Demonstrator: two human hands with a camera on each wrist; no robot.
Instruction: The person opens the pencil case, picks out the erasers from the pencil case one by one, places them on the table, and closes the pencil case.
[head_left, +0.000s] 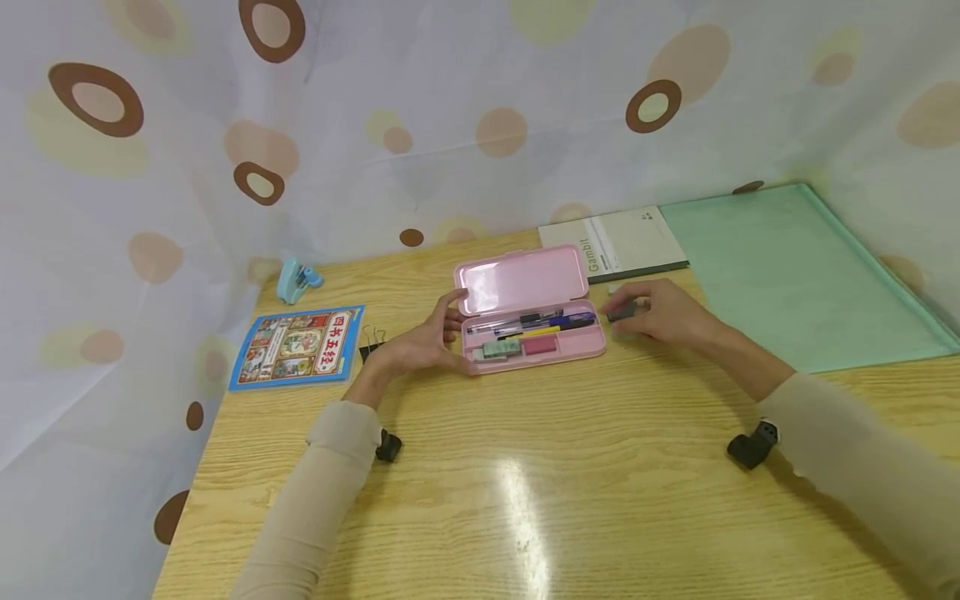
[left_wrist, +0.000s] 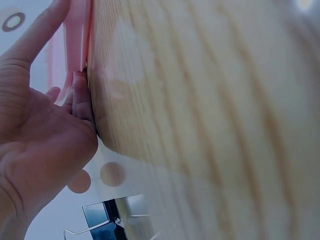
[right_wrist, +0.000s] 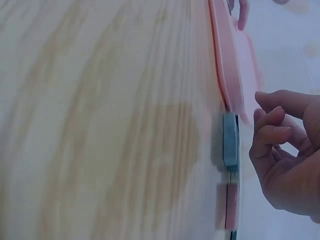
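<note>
head view: an open pink plastic pencil case (head_left: 529,333) lies on the pale wooden table (head_left: 525,483), lid raised toward the curtain. its tray holds dark pens, a yellow stick, a green-grey eraser and a pink eraser. the left hand (head_left: 427,340) cups the case's left end, thumb at the lid edge, fingers curled round the tray corner. the right hand (head_left: 663,312) rests on the table just right of the case, fingers curled over a small dark grey block (head_left: 622,312); whether they actually pinch it cannot be told here. behind the case lies a beige notebook (head_left: 622,243) printed "gambit", touching a translucent green sheet (head_left: 787,267). to the left: a blue picture booklet (head_left: 297,346) with red chinese characters, a black binder clip (head_left: 371,342) beside it, and a light blue small stapler (head_left: 297,280) near the spotted curtain (head_left: 225,125).

left wrist view: the left hand (left_wrist: 40,135) grips the pink case (left_wrist: 77,40) edge, fingertips pressed against it; a binder clip (left_wrist: 102,217) shows below.

right wrist view: the right hand (right_wrist: 287,160) hangs with fingers bent, just apart from a grey-blue block (right_wrist: 230,140) lying on the table beside the pink case (right_wrist: 227,75); a pink block (right_wrist: 227,205) lies next to it. no contact is visible here.
</note>
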